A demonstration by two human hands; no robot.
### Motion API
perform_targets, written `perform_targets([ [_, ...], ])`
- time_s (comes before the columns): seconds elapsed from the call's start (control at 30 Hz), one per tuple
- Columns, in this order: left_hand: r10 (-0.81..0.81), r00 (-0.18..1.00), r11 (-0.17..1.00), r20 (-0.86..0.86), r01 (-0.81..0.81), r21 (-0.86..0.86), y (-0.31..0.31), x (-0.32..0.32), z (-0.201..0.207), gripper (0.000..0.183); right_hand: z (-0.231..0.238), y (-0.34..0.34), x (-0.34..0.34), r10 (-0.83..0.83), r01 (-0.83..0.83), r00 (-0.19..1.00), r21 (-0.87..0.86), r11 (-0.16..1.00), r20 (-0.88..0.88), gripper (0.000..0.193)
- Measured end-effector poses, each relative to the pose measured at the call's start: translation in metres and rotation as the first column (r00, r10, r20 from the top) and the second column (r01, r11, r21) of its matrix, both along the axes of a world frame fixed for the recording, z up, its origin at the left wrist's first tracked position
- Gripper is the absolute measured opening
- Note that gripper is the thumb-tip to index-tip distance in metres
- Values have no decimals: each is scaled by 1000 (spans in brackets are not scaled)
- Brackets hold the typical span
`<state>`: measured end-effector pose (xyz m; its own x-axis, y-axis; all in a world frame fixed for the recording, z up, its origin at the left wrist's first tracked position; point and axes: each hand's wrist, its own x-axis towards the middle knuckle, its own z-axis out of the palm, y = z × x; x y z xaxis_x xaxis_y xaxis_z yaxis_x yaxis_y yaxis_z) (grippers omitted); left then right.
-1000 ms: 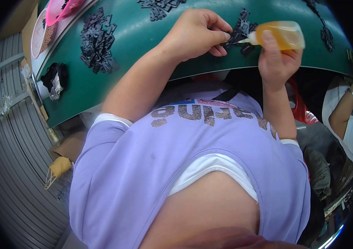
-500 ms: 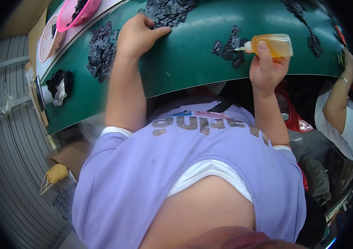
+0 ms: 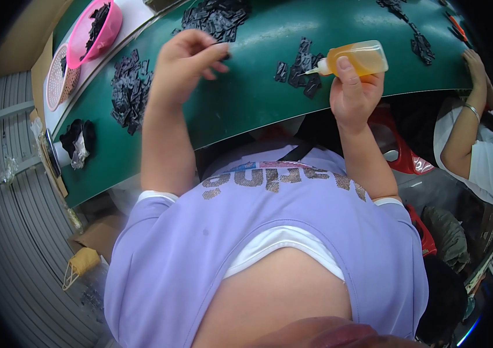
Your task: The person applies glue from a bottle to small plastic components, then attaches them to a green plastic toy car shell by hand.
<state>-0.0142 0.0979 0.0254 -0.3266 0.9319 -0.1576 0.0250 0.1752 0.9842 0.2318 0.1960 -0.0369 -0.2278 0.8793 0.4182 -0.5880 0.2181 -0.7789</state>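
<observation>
My left hand (image 3: 183, 65) is raised over the green table, thumb and forefinger pinching a small black piece (image 3: 226, 55), mostly hidden by the fingers. Behind it lies a heap of flat black pieces (image 3: 214, 20), and a second black heap (image 3: 129, 93) is left of my wrist. In my right hand (image 3: 353, 95) a clear squeeze bottle (image 3: 358, 59) with amber liquid is held tilted, its thin nozzle pointing left. Under and beside that nozzle sits a small cluster of black pieces (image 3: 303, 62).
At the far left, a pink bowl (image 3: 117, 24) of black pieces overlaps a pale pink basket (image 3: 55, 87). A black-and-white cloth bundle (image 3: 78, 142) lies on the table's left end. A co-worker's hand (image 3: 476, 66) rests at the right edge, near an orange-handled tool (image 3: 458, 26).
My left hand has come away from the far heap with a small black piece in its pinch. The bottle stays in my right hand. The whole view has shifted slightly.
</observation>
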Motion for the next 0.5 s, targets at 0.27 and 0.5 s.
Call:
perform_targets([
  [0.27, -262, 938, 942, 227, 300, -150, 9, 61, -14, 23, 0, -1, -1, -36, 35, 999, 63, 997, 6, 27],
  [0.5, -274, 946, 926, 175, 309, -218, 11, 66, -11, 24, -2, -3, 1, -37, 22, 995, 145, 989, 97, 34],
])
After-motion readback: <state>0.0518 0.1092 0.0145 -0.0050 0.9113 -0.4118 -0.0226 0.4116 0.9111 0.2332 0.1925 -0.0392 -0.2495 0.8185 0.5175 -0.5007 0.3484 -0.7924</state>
